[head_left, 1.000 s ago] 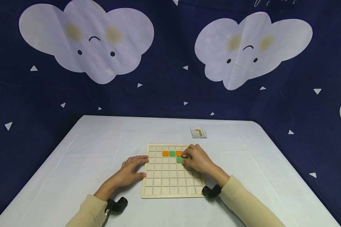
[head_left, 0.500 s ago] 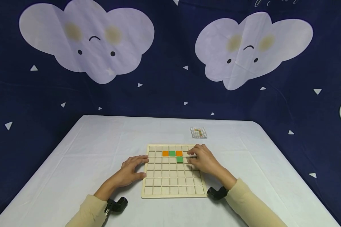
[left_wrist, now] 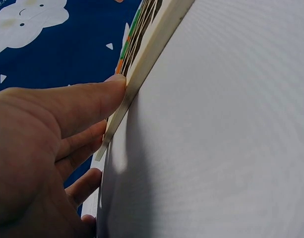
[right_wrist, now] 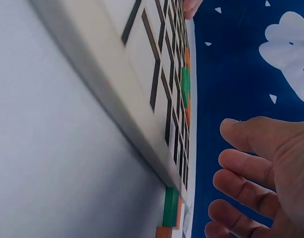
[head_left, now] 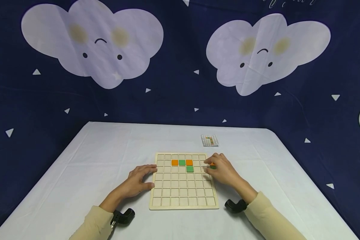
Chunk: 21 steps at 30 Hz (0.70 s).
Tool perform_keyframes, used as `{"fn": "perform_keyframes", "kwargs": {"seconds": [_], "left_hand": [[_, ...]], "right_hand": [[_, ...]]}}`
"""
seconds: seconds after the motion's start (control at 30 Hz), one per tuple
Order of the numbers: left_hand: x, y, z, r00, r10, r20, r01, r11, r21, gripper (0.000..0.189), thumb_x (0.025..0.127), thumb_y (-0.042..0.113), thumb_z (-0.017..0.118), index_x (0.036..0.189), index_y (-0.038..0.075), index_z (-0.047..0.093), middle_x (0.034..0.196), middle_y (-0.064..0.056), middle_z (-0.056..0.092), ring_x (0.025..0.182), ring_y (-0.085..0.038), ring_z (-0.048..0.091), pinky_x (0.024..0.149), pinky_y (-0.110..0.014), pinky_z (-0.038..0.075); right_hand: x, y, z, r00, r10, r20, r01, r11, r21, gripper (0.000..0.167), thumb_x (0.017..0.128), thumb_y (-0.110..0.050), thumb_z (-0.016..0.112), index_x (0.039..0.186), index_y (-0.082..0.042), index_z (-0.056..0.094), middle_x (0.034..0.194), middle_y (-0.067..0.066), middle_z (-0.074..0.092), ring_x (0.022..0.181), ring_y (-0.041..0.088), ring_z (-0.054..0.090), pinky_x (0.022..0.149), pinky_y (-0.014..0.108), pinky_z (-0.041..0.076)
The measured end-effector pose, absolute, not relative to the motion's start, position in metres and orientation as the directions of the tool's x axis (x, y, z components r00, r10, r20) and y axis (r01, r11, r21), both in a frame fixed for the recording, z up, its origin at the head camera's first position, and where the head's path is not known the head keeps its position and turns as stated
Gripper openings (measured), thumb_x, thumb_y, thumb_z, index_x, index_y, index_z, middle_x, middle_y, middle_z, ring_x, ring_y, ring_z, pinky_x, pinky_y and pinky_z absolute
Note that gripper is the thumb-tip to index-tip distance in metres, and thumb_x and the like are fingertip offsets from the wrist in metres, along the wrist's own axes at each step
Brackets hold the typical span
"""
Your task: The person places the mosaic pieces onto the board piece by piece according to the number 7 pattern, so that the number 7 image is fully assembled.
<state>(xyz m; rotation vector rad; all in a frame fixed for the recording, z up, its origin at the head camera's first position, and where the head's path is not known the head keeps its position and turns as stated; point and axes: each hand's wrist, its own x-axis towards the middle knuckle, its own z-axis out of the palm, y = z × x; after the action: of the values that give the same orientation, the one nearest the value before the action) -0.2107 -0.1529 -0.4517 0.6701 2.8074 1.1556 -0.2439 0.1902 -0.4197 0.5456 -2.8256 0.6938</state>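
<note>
A wooden grid board (head_left: 174, 184) lies on the table, bearing orange tiles (head_left: 175, 162) and green tiles (head_left: 190, 169) in its upper cells. At its left edge rests my left hand (head_left: 135, 181), thumb (left_wrist: 109, 96) and fingers spread and touching the rim. My right hand (head_left: 222, 169) hovers over the board's upper right edge, fingers loosely bent with a gap to the thumb, holding nothing. Partly hidden by that hand are loose tiles beside the board: in the right wrist view a green tile (right_wrist: 171, 208) and an orange tile (right_wrist: 164, 232) show.
Behind the board lies a small card (head_left: 209, 140) printed with a coloured grid pattern. A white cloth (head_left: 108, 143) covers the table. Beyond its far edge hangs a dark blue curtain (head_left: 180, 100) with clouds.
My right hand has drawn back to the right, away from the orange and green tiles on the board, uncovering more cells and part of the loose tiles. The left hand stays in place.
</note>
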Motion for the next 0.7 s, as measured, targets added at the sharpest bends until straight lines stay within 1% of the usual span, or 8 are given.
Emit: {"fn": "perform_keyframes", "kwargs": {"seconds": [0.13, 0.47, 0.7], "left_hand": [[-0.211, -0.153, -0.452, -0.903, 0.407, 0.139, 0.387, 0.626, 0.677, 0.050, 0.082, 0.020, 0.070, 0.128, 0.007, 0.055, 0.145, -0.009, 0.044, 0.136, -0.038, 0.032, 0.105, -0.060, 0.015], [-0.211, -0.154, -0.452, -0.898, 0.416, 0.143, 0.396, 0.625, 0.673, 0.051, 0.082, 0.022, 0.070, 0.129, 0.008, 0.054, 0.145, -0.008, 0.044, 0.135, -0.038, 0.032, 0.106, -0.061, 0.015], [-0.211, -0.153, -0.452, -0.902, 0.408, 0.139, 0.389, 0.632, 0.670, 0.051, 0.082, 0.020, 0.070, 0.129, 0.008, 0.055, 0.145, -0.009, 0.044, 0.136, -0.038, 0.032, 0.105, -0.060, 0.017]], "right_hand": [[-0.242, 0.195, -0.418, -0.925, -0.295, 0.240, -0.374, 0.823, -0.427, 0.026, 0.079, -0.021, 0.073, 0.103, -0.010, 0.071, 0.094, 0.000, 0.062, 0.089, 0.016, 0.049, 0.076, 0.032, 0.041], [-0.241, 0.210, -0.423, -0.926, -0.274, 0.260, -0.366, 0.821, -0.438, 0.028, 0.078, -0.019, 0.074, 0.104, -0.010, 0.071, 0.095, 0.000, 0.064, 0.086, 0.014, 0.048, 0.076, 0.029, 0.043], [-0.241, 0.220, -0.425, -0.936, -0.252, 0.247, -0.340, 0.835, -0.433, 0.027, 0.077, -0.021, 0.074, 0.102, -0.010, 0.071, 0.095, 0.002, 0.063, 0.086, 0.016, 0.048, 0.074, 0.028, 0.039]]}}
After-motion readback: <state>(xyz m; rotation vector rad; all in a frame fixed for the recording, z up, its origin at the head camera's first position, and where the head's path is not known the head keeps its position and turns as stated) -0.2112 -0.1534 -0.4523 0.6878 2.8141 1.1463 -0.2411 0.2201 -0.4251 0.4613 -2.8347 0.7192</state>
